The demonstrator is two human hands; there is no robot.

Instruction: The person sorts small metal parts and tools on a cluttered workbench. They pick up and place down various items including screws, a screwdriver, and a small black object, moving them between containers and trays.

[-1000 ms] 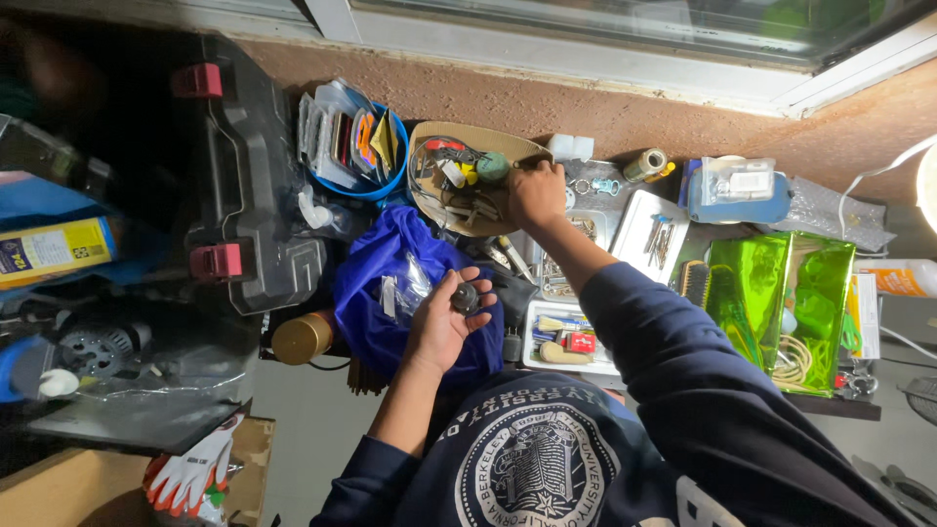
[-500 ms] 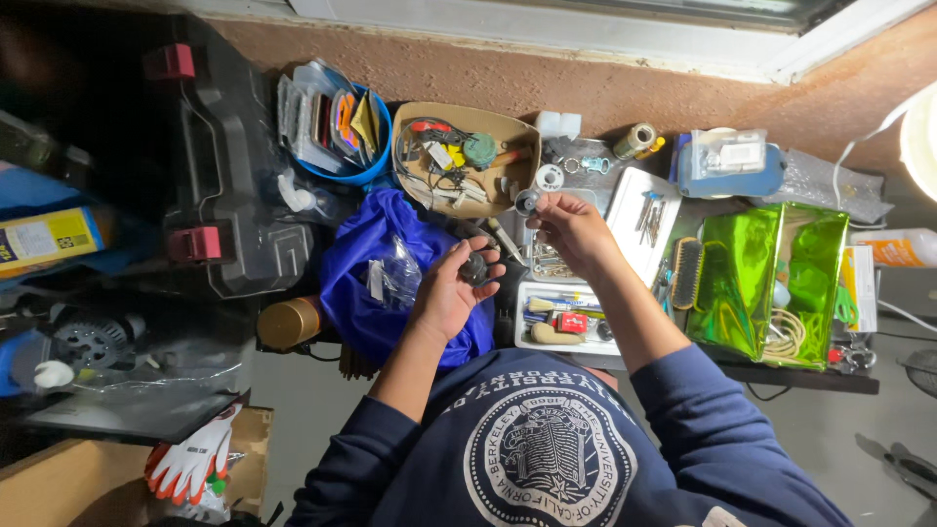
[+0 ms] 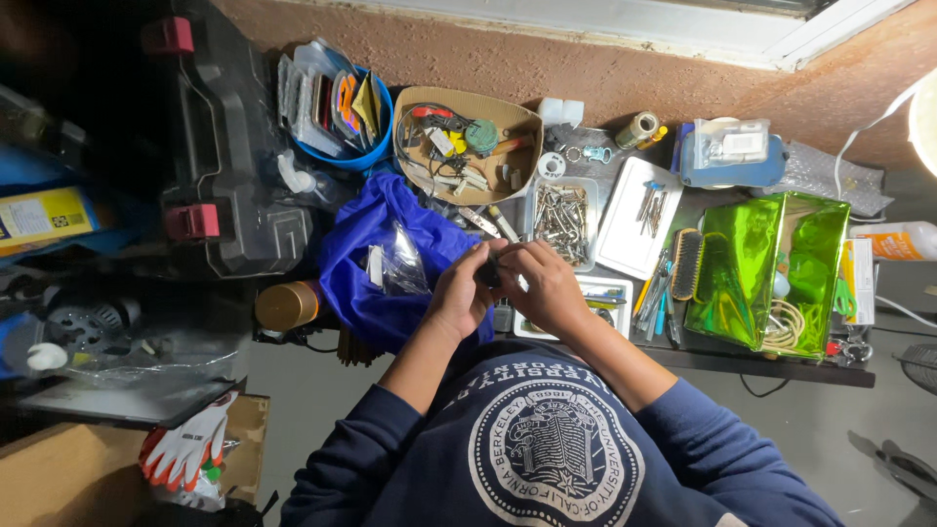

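My left hand (image 3: 459, 293) and my right hand (image 3: 543, 286) meet over the table's near edge, both closed around a small dark object (image 3: 489, 273) held between them. What the object is cannot be made out; the fingers hide most of it. Just left of my hands lies a blue cloth bag (image 3: 371, 244) with a clear plastic bag (image 3: 400, 265) on it. Behind my hands stands a cardboard box (image 3: 517, 122) of tools and cables, and a clear tray of metal bits (image 3: 561, 210).
A black tool case (image 3: 229, 146) lies at the left, a blue bowl (image 3: 363, 156) of packets beside it. A shiny green bag (image 3: 771, 263) stands at the right with a brush (image 3: 686, 263) and pens near it. Orange-and-white gloves (image 3: 185, 454) lie on a box below left.
My right hand came back from the cardboard box to the left hand. Both hands now close together on the small dark object, nearer my body.
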